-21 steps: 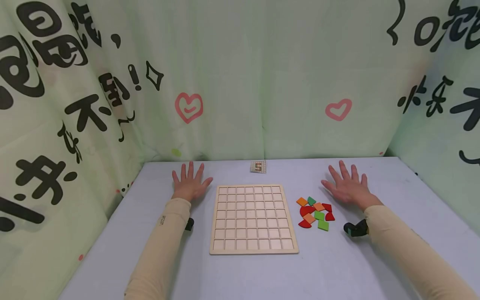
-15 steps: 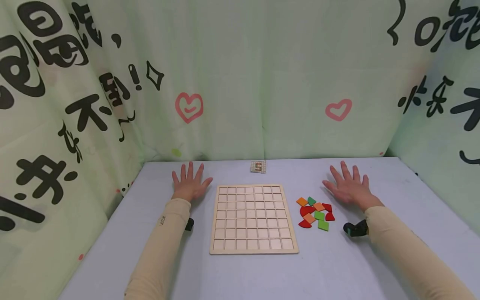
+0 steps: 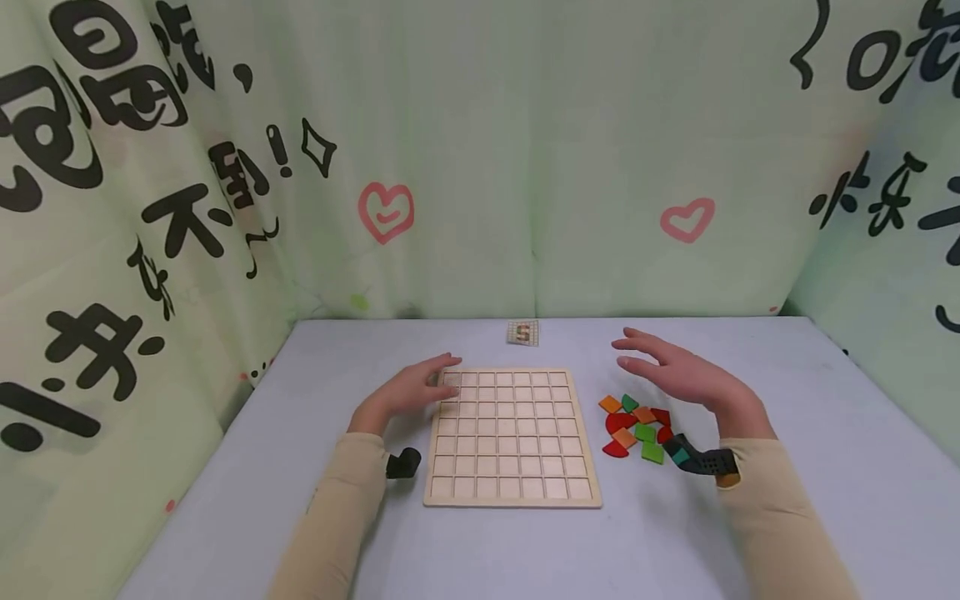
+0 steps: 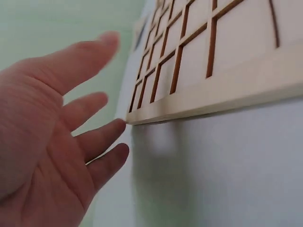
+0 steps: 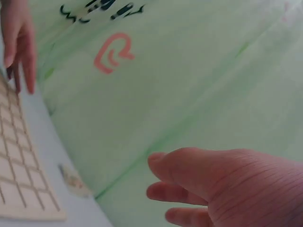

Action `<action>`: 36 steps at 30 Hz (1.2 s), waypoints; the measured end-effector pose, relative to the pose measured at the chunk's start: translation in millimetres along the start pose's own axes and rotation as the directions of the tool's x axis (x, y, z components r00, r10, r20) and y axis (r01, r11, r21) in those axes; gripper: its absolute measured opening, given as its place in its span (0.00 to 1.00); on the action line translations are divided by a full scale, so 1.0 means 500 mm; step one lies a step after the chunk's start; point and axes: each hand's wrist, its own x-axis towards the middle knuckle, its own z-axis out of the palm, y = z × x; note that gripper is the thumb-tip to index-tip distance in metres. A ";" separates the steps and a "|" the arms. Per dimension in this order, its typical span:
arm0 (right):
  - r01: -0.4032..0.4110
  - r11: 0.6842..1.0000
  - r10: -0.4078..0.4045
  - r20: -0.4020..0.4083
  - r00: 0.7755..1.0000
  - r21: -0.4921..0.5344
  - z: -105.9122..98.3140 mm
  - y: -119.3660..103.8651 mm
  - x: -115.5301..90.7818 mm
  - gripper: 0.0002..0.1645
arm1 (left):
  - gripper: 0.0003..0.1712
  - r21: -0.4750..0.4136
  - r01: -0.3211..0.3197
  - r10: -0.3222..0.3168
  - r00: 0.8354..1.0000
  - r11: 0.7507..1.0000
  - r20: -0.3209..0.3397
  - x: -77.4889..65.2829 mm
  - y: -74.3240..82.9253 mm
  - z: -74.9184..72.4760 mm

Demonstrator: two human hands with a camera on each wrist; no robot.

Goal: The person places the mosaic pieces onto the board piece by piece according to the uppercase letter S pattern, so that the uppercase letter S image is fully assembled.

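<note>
- The left hand (image 3: 405,390), earlier spread left of the gridded board (image 3: 513,503), now reaches the board's upper-left corner, fingers pointing right.
- The right hand (image 3: 686,372), earlier spread, now points its fingers left, above the coloured pieces (image 3: 644,432) in the frame.
- The right black wrist device (image 3: 701,458) now overlaps their right edge.

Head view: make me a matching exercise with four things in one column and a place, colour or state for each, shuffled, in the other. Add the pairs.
1. board
2. loose pieces
3. card
4. curtain

A. near the far edge of the table
B. divided into a grid of squares
C. pale green, hanging at the back
D. red, orange and green

Pairs: 1-B, 2-D, 3-A, 4-C
</note>
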 end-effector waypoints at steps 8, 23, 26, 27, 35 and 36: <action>0.219 0.976 -0.219 0.014 0.976 0.009 -0.033 -0.069 -0.075 0.30 | 0.30 0.065 -0.009 0.007 1.000 0.998 0.022 -0.045 -0.016 0.022; 0.158 0.985 -0.159 0.008 0.987 0.073 -0.030 -0.014 -0.069 0.29 | 0.19 0.029 -0.062 0.062 0.998 0.998 0.008 -0.051 -0.039 0.018; 0.099 0.993 -0.100 0.006 0.995 0.071 -0.019 0.012 -0.053 0.32 | 0.20 0.000 -0.065 0.065 0.998 0.998 0.006 -0.050 -0.043 0.018; 0.087 0.994 -0.087 0.006 0.996 0.067 -0.015 0.019 -0.049 0.32 | 0.20 -0.010 -0.065 0.065 0.998 0.998 0.006 -0.051 -0.044 0.018; 0.077 0.996 -0.077 0.012 0.997 0.054 0.016 0.053 -0.013 0.26 | 0.20 -0.025 -0.054 0.054 0.999 0.998 -0.007 -0.053 -0.046 0.021; 0.070 0.996 -0.070 0.014 0.997 0.048 0.022 0.055 -0.009 0.25 | 0.20 -0.021 -0.053 0.053 0.999 0.998 -0.006 -0.053 -0.046 0.022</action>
